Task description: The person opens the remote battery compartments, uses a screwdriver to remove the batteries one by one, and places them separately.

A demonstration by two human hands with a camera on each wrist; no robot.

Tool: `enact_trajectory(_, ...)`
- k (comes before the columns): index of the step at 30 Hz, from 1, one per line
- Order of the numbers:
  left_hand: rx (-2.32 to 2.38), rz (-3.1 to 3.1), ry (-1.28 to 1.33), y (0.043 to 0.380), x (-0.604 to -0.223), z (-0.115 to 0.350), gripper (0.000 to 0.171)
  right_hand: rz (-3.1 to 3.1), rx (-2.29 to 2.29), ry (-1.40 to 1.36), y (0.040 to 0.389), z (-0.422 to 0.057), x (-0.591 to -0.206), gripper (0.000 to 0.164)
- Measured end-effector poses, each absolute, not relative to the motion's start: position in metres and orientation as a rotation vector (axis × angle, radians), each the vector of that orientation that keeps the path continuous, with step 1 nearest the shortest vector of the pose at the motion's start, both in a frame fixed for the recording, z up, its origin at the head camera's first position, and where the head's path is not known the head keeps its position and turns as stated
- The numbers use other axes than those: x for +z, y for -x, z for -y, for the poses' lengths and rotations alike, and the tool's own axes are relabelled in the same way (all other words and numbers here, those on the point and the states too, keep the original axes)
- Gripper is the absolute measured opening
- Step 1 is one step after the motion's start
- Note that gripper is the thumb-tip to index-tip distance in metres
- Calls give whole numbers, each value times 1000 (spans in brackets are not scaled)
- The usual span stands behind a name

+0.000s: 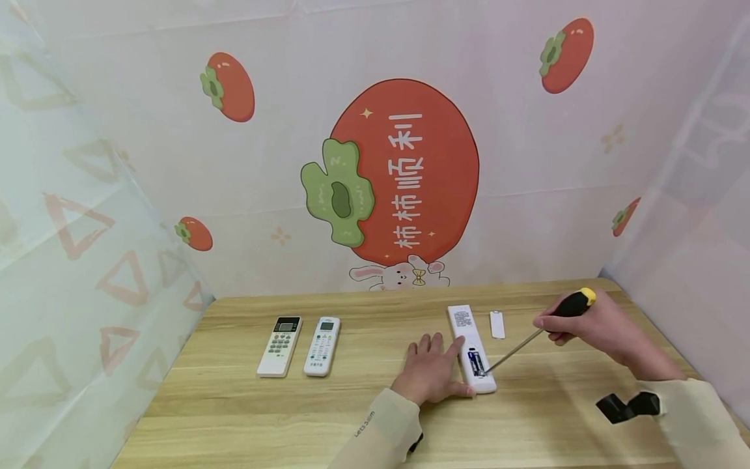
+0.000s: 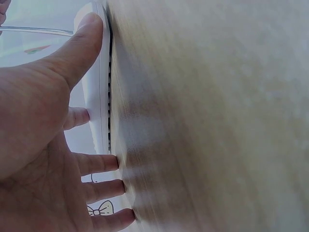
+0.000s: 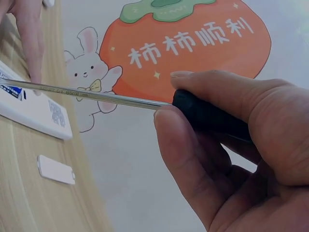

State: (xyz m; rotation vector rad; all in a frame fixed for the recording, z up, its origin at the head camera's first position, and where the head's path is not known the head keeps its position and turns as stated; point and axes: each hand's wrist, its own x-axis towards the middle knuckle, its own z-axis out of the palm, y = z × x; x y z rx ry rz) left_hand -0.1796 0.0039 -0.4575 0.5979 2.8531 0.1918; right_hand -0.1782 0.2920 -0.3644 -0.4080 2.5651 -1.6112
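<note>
A white remote control (image 1: 461, 321) lies face down with its battery bay uncovered, showing dark blue batteries (image 1: 476, 362). My left hand (image 1: 430, 372) steadies it: thumb and index finger touch the remote near its left edge, while the other fingers spread straight onto the table. In my right hand (image 1: 606, 331) I grip a screwdriver (image 3: 207, 113) by its black and yellow handle. Its long metal shaft slants down to the left, the tip at the lower end of the batteries. The small white battery cover (image 1: 497, 324) lies apart, right of the remote.
Two more white remotes, one with a dark top (image 1: 280, 347) and one slimmer (image 1: 322, 346), lie face up on the left of the wooden table (image 1: 234, 417). Behind the table hangs a pale sheet printed with persimmons (image 1: 433, 169); similar sheets enclose both sides.
</note>
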Motion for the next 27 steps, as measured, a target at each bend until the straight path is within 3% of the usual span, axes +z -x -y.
enact_trajectory(27, 205, -2859, -588, 179, -458, -4, 93, -2609, -1578, 282, 181, -290, -363, 28)
